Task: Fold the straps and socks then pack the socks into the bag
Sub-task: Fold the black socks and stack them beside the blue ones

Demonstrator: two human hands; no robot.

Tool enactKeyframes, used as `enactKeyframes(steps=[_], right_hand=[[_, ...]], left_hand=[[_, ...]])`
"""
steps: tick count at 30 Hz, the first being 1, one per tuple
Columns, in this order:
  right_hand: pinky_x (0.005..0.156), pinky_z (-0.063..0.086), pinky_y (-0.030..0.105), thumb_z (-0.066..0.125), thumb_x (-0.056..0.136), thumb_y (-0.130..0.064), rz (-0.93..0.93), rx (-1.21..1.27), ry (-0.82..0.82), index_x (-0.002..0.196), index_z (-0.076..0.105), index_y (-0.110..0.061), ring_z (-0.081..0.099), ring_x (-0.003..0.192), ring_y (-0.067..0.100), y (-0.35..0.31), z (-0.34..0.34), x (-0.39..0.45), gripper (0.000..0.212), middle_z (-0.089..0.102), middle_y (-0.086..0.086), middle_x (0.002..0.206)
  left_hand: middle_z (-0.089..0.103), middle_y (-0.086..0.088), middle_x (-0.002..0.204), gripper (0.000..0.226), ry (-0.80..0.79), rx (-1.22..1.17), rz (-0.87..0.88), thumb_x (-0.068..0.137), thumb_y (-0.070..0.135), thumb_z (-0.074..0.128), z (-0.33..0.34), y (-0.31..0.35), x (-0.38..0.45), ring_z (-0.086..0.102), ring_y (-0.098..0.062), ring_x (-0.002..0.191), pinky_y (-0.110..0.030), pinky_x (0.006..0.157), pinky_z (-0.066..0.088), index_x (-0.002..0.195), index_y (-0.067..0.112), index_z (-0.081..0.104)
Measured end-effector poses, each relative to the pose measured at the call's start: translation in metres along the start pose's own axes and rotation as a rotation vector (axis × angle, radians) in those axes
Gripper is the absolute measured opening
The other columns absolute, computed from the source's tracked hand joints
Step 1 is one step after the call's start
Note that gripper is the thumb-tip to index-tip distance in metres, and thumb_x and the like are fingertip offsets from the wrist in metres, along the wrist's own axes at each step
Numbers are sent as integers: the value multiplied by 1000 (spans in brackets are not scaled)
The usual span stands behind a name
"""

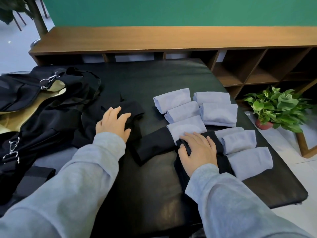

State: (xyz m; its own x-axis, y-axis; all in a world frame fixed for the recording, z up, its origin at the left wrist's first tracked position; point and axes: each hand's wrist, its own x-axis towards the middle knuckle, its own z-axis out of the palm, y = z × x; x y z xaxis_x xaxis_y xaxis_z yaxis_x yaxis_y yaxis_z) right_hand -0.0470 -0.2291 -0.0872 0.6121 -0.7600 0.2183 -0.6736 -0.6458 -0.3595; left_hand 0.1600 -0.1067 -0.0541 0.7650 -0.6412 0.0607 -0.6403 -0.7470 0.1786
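Grey sleeves enter from the near edge, one on each arm. Right hand lies palm down on a black sock at the centre of the black counter; its fingers are spread fairly flat, thumb hooked around a fold of black fabric. Left hand rests on another black sock, fingers wide and straight, gripping nothing. Folded light-blue socks sit in rows on the right half of the counter, some touching the right hand. Black bag with metal clips lies open at the left, tan lining showing. Potted plant stands on the floor beyond.
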Motion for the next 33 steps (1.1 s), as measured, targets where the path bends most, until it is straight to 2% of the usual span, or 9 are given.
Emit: enactKeyframes(steps=[3, 7, 15, 20, 23, 26, 28, 31, 33], right_hand=[[110, -2, 24, 16, 72, -51, -4, 5, 9, 115, 64, -35, 37, 131, 4, 1, 0, 0, 65, 56, -19, 129], [111, -1, 25, 29, 79, -44, -5, -3, -3, 115, 64, -34, 37, 131, 5, 1, 0, 0, 51, 56, -18, 128], [110, 3, 26, 23, 74, -48, -8, 8, 52, 107, 68, -32, 46, 125, 8, 1, 3, 0, 58, 62, -17, 120], [110, 6, 27, 32, 77, -43, 4, 14, 59, 105, 69, -31, 48, 124, 9, 0, 4, 1, 48, 63, -14, 119], [111, 6, 28, 33, 78, -42, 1, 9, 37, 108, 68, -31, 45, 126, 9, -1, 1, 1, 47, 62, -14, 121], [112, 5, 28, 36, 77, -39, 1, 7, 1, 111, 66, -32, 41, 129, 7, -1, -1, 0, 46, 59, -15, 126], [112, 6, 28, 36, 77, -39, 5, 11, 2, 111, 66, -31, 41, 129, 8, -1, -2, 0, 46, 59, -14, 126], [112, 6, 28, 37, 77, -38, 7, 14, -2, 110, 67, -30, 42, 129, 8, 0, -1, 0, 45, 60, -14, 125], [112, 6, 28, 38, 77, -38, 8, 11, 0, 109, 67, -30, 43, 128, 9, 0, 0, 1, 44, 60, -14, 123]], left_hand=[[28, 7, 149, 52, -108, -9, -61, 93, 34, 51, 7, -12, 8, 17, -17, 139, -37, 103, 31, 142, 27, 34], [47, 6, 133, 36, -21, -46, -82, 95, 26, 48, 13, -21, 13, 34, -19, 123, -34, 91, 39, 131, 22, 50], [55, 3, 119, 22, -50, -65, -43, 96, 21, 45, 1, -23, 20, 45, -21, 109, -33, 86, 41, 113, 19, 59], [60, 3, 105, 23, 186, -389, -35, 88, -2, 43, -12, -26, 0, 55, -21, 92, -33, 77, 45, 89, 14, 61], [56, 7, 114, 21, 211, -433, 129, 88, 4, 52, -5, -36, -12, 57, -15, 98, -27, 82, 43, 101, 16, 62], [49, 3, 135, 21, 56, -256, 207, 83, 8, 61, 10, -47, -15, 50, -21, 118, -36, 92, 42, 101, 18, 66], [42, 3, 143, 21, 40, -181, 200, 84, 11, 60, 13, -47, -17, 40, -21, 131, -39, 95, 41, 101, 20, 68], [23, 10, 153, 36, -68, -58, 157, 94, 21, 48, 13, -41, -13, 16, -8, 142, -34, 104, 34, 128, 28, 54], [13, 13, 155, 41, -125, 20, 139, 97, 24, 41, 12, -38, -9, 8, -6, 143, -30, 105, 31, 138, 30, 42]])
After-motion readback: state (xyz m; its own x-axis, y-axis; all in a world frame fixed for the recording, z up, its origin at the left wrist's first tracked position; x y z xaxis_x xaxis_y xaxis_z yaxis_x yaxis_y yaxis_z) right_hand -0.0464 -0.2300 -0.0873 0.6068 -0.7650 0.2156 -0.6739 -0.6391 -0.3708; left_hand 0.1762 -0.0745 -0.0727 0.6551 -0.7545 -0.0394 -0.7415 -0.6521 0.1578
